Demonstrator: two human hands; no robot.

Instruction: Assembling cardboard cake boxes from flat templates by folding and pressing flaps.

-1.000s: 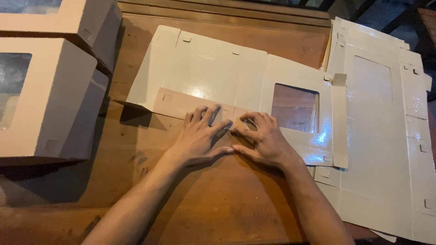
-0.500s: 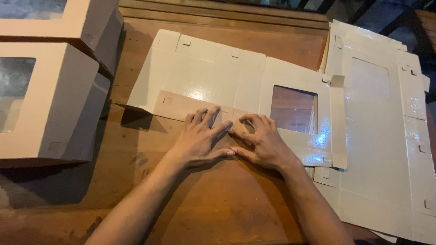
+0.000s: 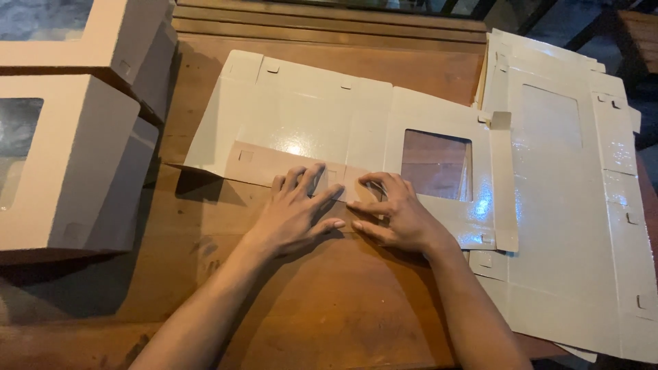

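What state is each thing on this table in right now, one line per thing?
Flat box blank: unfolded, lying flat, near flap folded over.
Folded flap: pressed down under both hands.
Left hand: flat, fingers spread on the flap.
Right hand: pressing the crease, fingers bent.
Stack of blanks: flat, unfolded.
Assembled boxes: folded up, closed, stacked.

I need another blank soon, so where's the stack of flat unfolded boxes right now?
In the head view, the stack of flat box blanks lies on the wooden table's right side, partly under the windowed blank that both hands press.
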